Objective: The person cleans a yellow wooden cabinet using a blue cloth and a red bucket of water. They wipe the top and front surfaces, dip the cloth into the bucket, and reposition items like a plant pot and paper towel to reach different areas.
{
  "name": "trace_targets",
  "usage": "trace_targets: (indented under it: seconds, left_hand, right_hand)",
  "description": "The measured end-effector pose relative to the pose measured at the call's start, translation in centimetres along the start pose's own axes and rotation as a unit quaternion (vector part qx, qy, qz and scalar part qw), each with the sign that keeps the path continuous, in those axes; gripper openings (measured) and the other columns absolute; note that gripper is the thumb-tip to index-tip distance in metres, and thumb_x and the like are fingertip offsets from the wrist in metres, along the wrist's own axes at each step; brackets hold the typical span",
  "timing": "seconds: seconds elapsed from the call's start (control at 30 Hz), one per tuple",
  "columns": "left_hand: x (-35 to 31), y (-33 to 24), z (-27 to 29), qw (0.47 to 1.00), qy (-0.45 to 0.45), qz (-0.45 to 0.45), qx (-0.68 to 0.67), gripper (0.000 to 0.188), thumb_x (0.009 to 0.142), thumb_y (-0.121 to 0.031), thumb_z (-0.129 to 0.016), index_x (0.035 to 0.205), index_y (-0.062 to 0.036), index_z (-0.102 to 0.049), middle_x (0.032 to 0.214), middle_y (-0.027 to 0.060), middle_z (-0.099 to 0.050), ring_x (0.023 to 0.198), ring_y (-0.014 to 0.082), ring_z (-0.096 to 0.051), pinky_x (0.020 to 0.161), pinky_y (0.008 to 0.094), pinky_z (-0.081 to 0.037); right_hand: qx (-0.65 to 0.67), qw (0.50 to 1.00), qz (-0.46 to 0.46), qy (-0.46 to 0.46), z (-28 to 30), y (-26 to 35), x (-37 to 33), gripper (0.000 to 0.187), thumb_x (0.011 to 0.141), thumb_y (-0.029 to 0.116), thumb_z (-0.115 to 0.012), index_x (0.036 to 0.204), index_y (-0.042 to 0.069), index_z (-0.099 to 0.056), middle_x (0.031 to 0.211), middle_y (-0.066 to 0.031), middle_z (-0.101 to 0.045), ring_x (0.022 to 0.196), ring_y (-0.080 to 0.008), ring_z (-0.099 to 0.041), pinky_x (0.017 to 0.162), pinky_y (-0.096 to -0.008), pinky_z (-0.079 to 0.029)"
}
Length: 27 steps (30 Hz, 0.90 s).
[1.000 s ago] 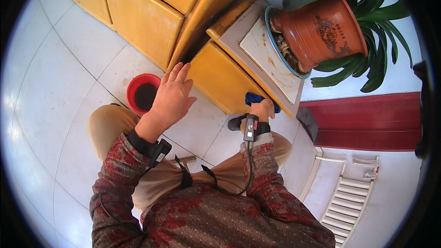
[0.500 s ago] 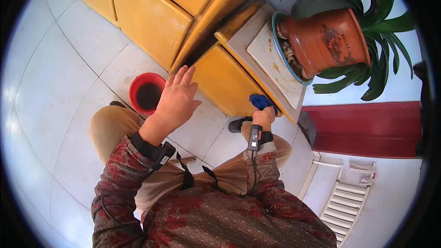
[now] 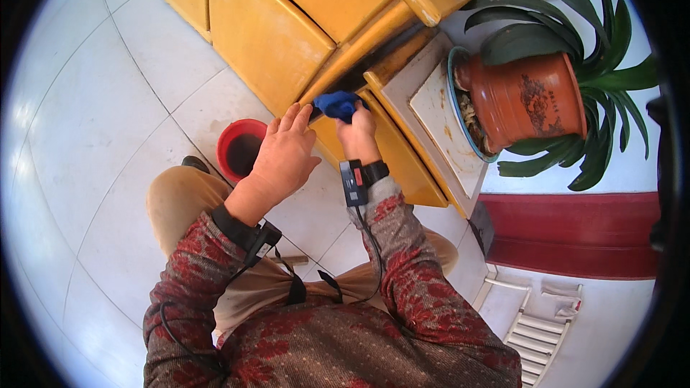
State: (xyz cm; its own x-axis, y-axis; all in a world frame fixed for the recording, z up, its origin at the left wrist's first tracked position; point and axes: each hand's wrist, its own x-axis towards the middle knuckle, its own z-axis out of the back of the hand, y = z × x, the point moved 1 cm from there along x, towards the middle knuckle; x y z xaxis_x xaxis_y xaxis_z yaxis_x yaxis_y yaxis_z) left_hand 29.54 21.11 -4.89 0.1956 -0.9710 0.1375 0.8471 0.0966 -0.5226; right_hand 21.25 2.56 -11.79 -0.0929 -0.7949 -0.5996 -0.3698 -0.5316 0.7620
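A bunched blue cloth [image 3: 338,105] is gripped in my right hand [image 3: 358,136], pressed against the left end of a low yellow cabinet door [image 3: 388,147]. My left hand [image 3: 284,158] has its fingers stretched out, holding nothing, with the fingertips close to the edge of the taller yellow cabinet [image 3: 269,32] and just left of the cloth. Below and left of that hand stands a red bucket [image 3: 224,151] with dark liquid in it, partly covered by the hand.
A terracotta flowerpot [image 3: 521,104] with a long-leaved plant [image 3: 611,79] stands in a blue-rimmed dish on the low cabinet's top [image 3: 438,118]. A dark red panel [image 3: 575,233] and a white rack [image 3: 535,341] are at the right. White floor tiles [image 3: 115,144] spread left.
My right hand has slid the blue cloth left and away from me along the low cabinet, from its right end to its left end. My left hand stays nearly in place.
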Motion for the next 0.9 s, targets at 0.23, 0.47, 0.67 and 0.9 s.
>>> trace_targets:
  seconds: [0.23, 0.47, 0.67, 0.9]
  left_hand:
    - [-0.4, 0.1, 0.5, 0.998, -0.048, -0.012, -0.029, 0.041, 0.075, -0.02, -0.077, 0.108, 0.002, -0.065, 0.145, 0.0216, -0.041, 0.138, 0.0383, -0.034, 0.109, 0.0477, -0.035]
    - [-0.7, 0.8, 2.4, 0.997, -0.055, 0.048, -0.013, 0.042, 0.078, -0.018, -0.076, 0.113, 0.0009, -0.064, 0.148, 0.0203, -0.038, 0.139, 0.0375, -0.034, 0.109, 0.0471, -0.035]
    - [-1.1, 1.4, 3.7, 0.995, -0.071, 0.066, -0.036, 0.039, 0.076, -0.015, -0.077, 0.11, -0.0009, -0.064, 0.148, 0.0185, -0.039, 0.14, 0.0373, -0.033, 0.108, 0.0473, -0.036]
    - [-2.5, 2.9, 5.7, 0.99, -0.095, 0.096, -0.048, 0.042, 0.072, -0.011, -0.079, 0.109, 0.0003, -0.061, 0.146, 0.0192, -0.039, 0.138, 0.0393, -0.034, 0.106, 0.0492, -0.037]
  right_hand:
    - [-0.497, 0.503, 0.697, 0.116, 7.3, 2.4, -3.3, 0.038, 0.083, 0.007, -0.064, 0.12, 0.014, -0.065, 0.129, -0.0123, -0.058, 0.113, -0.031, -0.056, 0.085, -0.0409, -0.045]
    - [-0.663, 0.177, 0.72, 0.105, 8.3, 2.7, 2.0, 0.042, 0.092, 0.017, -0.053, 0.134, 0.02, -0.056, 0.149, -0.008, -0.045, 0.134, -0.0257, -0.042, 0.098, -0.0551, -0.027]
    - [-0.713, -0.038, 0.663, 0.226, 7.8, 0.0, 5.2, 0.044, 0.092, 0.021, -0.049, 0.133, 0.006, -0.056, 0.149, -0.0102, -0.044, 0.142, -0.0239, -0.034, 0.116, -0.0464, -0.02]
    - [-0.706, -0.102, 0.642, 0.283, 7.4, -6.4, 10.4, 0.047, 0.092, 0.022, -0.044, 0.128, -0.005, -0.058, 0.141, -0.0169, -0.052, 0.136, -0.0269, -0.041, 0.118, -0.0412, -0.022]
